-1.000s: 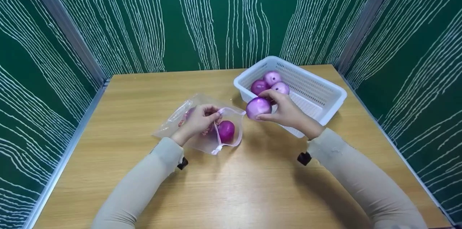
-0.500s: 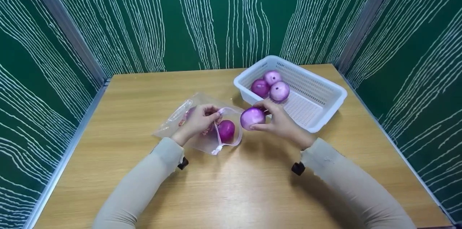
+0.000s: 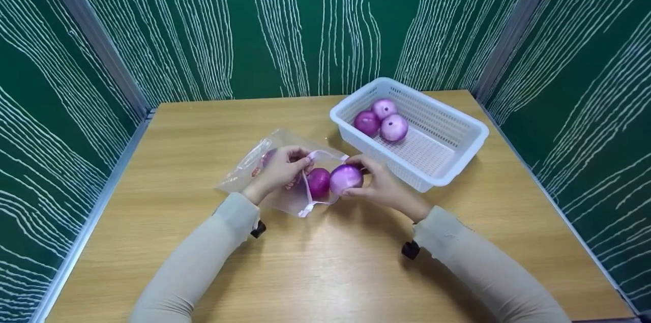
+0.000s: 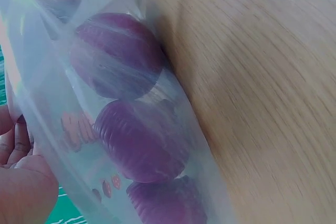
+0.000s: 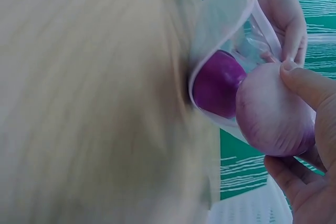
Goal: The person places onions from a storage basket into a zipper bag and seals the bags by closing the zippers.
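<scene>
A clear zip bag (image 3: pixel 287 204) lies on its side with its pink-edged mouth facing right. My left hand (image 3: pixel 277 169) pinches the upper edge of that mouth. Between the thumb and fingers of my right hand (image 3: pixel 381 188) is a pale purple onion (image 3: pixel 347 179), held at the opening. A darker purple onion (image 3: pixel 318 183) sits just inside the mouth, and in the right wrist view the held onion (image 5: pixel 275 111) overlaps it. Through the plastic, the left wrist view shows onions in a row, among them a ridged onion (image 4: pixel 144 140) and a partly cropped onion (image 4: pixel 170 203).
A white slotted basket (image 3: pixel 432 180) stands at the back right, holding a dark onion (image 3: pixel 366 123) and two paler onions (image 3: pixel 394 127) at its left end. Wooden tabletop (image 3: pixel 325 262) surrounds everything, with green white-lined walls (image 3: pixel 325 33) behind and at both sides.
My right hand has carried the onion from beside the basket down and left to the bag's mouth. My left hand keeps its grip on the bag's edge.
</scene>
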A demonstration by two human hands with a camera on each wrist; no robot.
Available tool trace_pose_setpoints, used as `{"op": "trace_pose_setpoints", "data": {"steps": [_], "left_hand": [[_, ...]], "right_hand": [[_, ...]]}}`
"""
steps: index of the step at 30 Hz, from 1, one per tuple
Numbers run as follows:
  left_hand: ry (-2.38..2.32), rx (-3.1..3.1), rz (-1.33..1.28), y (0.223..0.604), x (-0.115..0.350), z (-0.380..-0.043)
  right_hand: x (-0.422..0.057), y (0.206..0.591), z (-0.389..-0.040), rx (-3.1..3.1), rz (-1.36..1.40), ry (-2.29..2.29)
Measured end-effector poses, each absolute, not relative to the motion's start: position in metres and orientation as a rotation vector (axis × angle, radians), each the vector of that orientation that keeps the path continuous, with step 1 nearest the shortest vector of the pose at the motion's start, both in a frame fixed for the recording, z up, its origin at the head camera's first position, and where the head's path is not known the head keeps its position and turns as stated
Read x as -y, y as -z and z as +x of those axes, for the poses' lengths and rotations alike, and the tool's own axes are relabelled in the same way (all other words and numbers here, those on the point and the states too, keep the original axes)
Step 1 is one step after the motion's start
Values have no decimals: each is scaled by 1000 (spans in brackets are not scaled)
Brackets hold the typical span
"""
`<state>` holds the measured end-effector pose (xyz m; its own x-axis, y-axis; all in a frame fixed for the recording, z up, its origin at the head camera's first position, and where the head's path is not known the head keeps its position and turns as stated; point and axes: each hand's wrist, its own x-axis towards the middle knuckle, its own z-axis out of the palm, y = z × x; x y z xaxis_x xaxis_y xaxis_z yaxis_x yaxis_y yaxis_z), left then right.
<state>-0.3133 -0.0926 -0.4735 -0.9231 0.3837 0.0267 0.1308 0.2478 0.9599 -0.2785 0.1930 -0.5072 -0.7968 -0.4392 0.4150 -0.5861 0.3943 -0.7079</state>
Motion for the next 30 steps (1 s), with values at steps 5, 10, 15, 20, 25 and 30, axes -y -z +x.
{"op": "trace_pose_setpoints", "data": {"steps": [5,10,15,20,25,30], "left_hand": [[-1737,-2321,484,473,92,-313],[-1719,-2358,484,474,93,-314],[-1717,-2344,471,474,93,-314],[-1722,-2327,496,473,92,-314],[-1706,-2345,526,472,90,-315],[-1704,-2346,522,473,90,-316]], "right_hand": [[-186,513,-276,2497,911,-1315],[-180,517,-276,2493,892,-1285],[-175,522,-277,2492,879,-1301],[-171,526,-277,2475,891,-1280],[-166,527,-277,2478,893,-1224],[-160,527,-276,2524,885,-1153]]}}
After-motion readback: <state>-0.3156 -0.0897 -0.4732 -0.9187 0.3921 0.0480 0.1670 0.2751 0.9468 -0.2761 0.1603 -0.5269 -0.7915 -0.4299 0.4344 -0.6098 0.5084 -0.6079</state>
